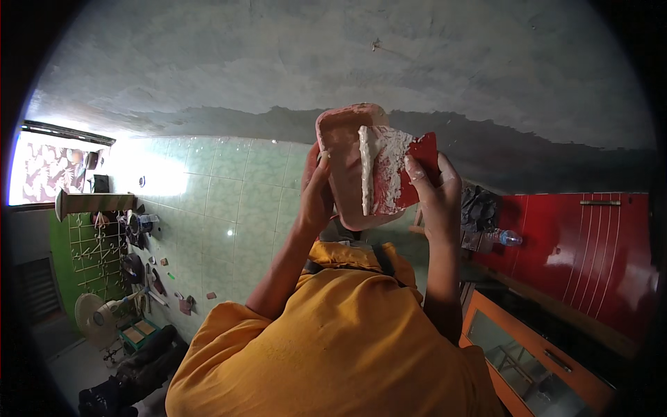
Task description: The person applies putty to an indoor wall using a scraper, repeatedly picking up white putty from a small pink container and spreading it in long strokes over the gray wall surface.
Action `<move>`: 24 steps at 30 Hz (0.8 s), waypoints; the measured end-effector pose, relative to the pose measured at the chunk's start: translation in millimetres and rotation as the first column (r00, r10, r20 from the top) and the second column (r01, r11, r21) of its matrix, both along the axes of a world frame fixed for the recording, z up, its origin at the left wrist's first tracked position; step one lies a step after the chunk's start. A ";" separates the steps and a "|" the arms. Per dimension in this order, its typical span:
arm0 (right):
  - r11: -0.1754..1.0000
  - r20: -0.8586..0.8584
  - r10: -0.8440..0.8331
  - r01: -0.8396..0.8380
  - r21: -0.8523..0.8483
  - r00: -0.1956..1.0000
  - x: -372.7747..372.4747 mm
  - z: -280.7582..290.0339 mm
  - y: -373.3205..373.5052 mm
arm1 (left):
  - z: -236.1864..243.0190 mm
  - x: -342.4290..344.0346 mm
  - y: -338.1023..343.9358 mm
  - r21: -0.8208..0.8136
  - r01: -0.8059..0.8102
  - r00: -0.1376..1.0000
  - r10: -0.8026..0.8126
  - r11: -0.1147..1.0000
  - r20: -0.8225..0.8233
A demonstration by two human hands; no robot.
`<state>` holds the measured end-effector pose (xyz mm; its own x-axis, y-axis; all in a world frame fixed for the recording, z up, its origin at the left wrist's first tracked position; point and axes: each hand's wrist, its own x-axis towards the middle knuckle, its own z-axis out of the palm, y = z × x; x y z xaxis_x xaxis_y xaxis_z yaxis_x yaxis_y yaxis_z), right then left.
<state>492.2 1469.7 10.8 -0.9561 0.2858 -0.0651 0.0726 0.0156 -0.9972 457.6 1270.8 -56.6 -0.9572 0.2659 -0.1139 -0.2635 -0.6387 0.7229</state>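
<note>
My left hand point(318, 182) is closed round the left side of a pinkish rectangular tub point(340, 170), its thumb over the rim. My right hand point(438, 198) grips a flat red plastic scraper point(425, 149), thumb on its face and fingers behind it. White paste point(389, 163) is smeared over much of the scraper, with a thick bead along its left edge. The scraper is held over the right part of the tub and hides that part. Whether its edge touches the tub I cannot tell.
Ahead is a grey plastered wall point(278, 62) with a darker patch. Pale green tiles point(229, 181) lie below, with small scraps at the left. A fan point(97, 313) stands lower left. On the right are a red cabinet point(556, 236), a plastic bottle point(511, 238) and an orange-framed glass cabinet point(486, 313).
</note>
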 end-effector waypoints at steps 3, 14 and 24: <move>0.991 0.044 -0.045 0.050 -0.123 0.998 8.0 -3.7 8.0 | 15.1 4.6 -4.9 0.058 -0.004 1.000 0.004 0.998 -0.008; 0.928 0.085 -0.263 0.277 -0.251 0.961 17.8 -8.4 21.2 | 42.5 22.0 -26.3 0.057 0.012 1.000 -0.010 0.998 -0.020; 0.949 -0.574 0.090 0.104 0.297 0.814 -7.8 17.6 -35.6 | 59.6 -25.8 -85.2 0.038 0.109 0.989 -0.112 0.993 0.092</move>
<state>484.4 1434.1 28.4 -0.7857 0.2047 0.5838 -0.5094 0.3216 -0.7982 431.8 1185.7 3.1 -0.9072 0.3749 -0.1912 -0.3995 -0.6245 0.6711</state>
